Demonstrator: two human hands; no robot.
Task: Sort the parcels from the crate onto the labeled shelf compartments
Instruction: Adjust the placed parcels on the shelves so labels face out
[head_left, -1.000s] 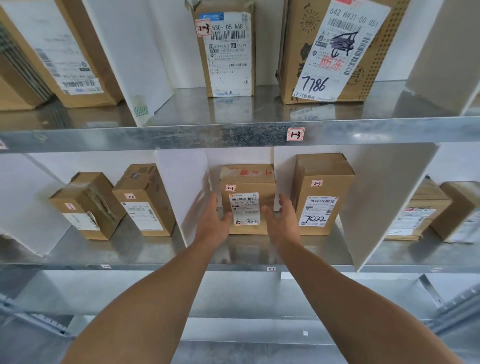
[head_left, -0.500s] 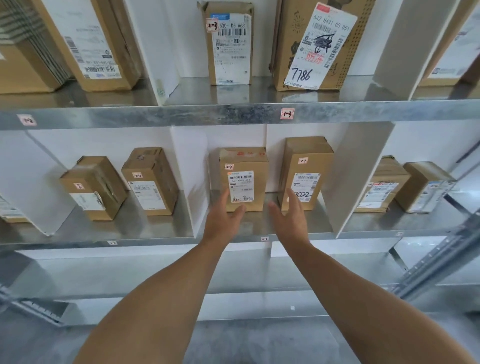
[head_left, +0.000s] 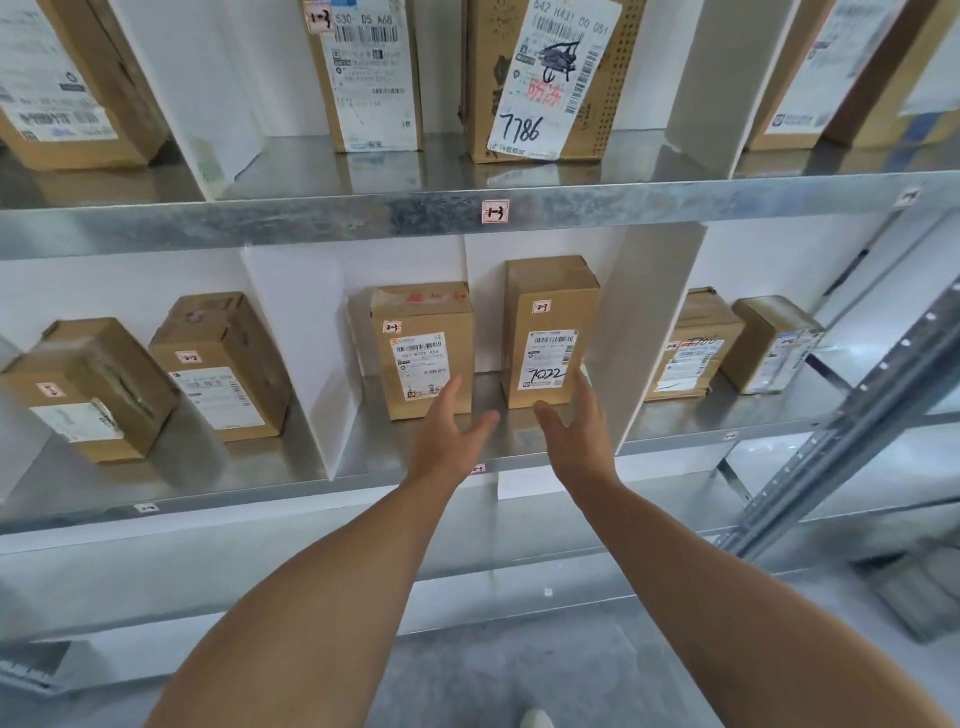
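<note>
- Reaching both bare arms up toward the middle shelf (head_left: 249, 493), I am holding my left hand (head_left: 447, 441) and my right hand (head_left: 576, 441) side by side in front of its centre compartment, palms turned toward each other with a gap between them.
- My left fingers (head_left: 449, 397) are lying straight and slightly spread, gripping nothing. The longest tip is overlapping the lower right corner of the shorter parcel (head_left: 423, 353), and I cannot tell whether it is touching the cardboard.
- My right fingers (head_left: 584, 397) are stretching out loosely as well, holding nothing. Their tips are showing against the lower right corner of the taller parcel (head_left: 548, 332), and contact there is just as unclear.
- The shorter parcel is standing upright at 11 o'clock from my left hand, wearing a small "2-3" tag and a white shipping label.
- The taller parcel is standing just beside it at 3 o'clock, a narrow strip of bare shelf between them, with "7022" handwritten on its label.
- A left divider (head_left: 301, 353) and a right divider (head_left: 644, 322), both white, are walling in this compartment at 9 and 3 o'clock.
- Beyond the left divider, two tilted boxes (head_left: 223, 364) are sitting near each other. Beyond the right divider, two small boxes (head_left: 691, 348) are standing side by side.
- At 12 o'clock, the upper shelf (head_left: 311, 228) is carrying a "1-3" tag (head_left: 495, 211) on its front edge and, above it, a narrow box (head_left: 369, 73) and a box marked "7786" (head_left: 550, 78).
</note>
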